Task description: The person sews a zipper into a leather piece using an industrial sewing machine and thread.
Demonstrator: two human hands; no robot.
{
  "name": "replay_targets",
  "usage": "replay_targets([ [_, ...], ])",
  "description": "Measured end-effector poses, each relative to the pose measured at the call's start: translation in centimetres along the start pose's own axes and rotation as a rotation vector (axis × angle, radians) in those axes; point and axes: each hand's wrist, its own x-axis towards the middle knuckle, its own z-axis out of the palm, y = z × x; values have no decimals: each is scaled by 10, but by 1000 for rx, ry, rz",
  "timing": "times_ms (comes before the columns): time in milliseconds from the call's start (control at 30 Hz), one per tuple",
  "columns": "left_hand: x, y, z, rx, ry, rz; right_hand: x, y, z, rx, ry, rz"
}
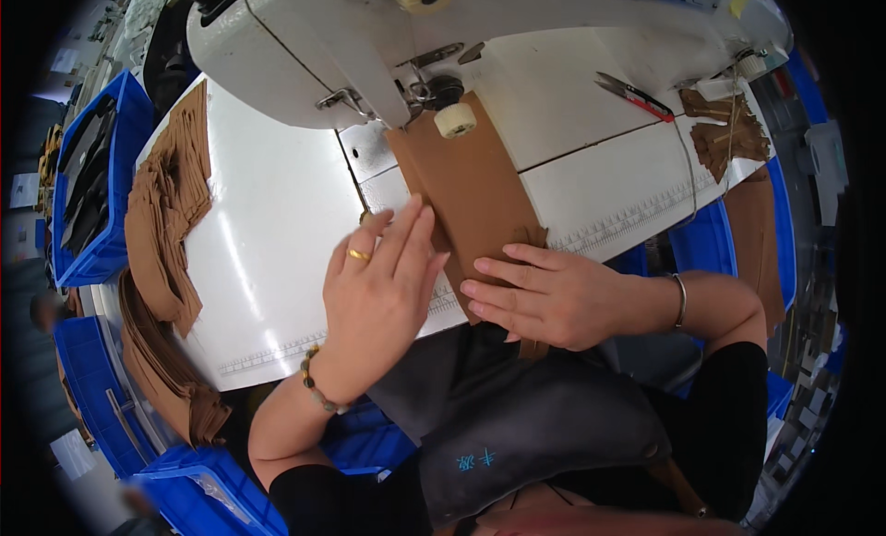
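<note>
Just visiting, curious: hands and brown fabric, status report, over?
Left hand at left edge of brown fabric; right hand spread on near end. Far end under sewing machine. Red-handled snips lie right, apart from fabric.

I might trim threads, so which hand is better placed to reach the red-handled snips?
Probably your right hand: its fingers rest on the brown piece, on the same side as the snips. Your left hand is farther away.

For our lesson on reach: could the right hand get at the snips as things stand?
Probably yes: the right hand would first leave the brown piece, but nothing seems to stand between it and the snips.
</note>
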Motion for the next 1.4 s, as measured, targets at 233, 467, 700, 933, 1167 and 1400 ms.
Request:
replay_targets([
  [233, 40, -31, 23, 95, 57, 51, 24, 12, -25, 79, 55, -97],
  [467, 34, -30, 27, 99, 82, 46, 65, 68, -53, -410, 220, -51],
  [700, 30, -31, 22, 76, 26, 1, 78, 93, -5, -302, 372, -157],
  [933, 30, -28, 23, 65, 29, -35, 68, 90, 4, -256, 279, -93],
  [1167, 30, -28, 24, 6, 71, -85, 73, 91, 6, -241, 318, -64],
  [1400, 31, -34, 26, 3, 10, -28, 78, 94, 12, -174, 380, 62],
])
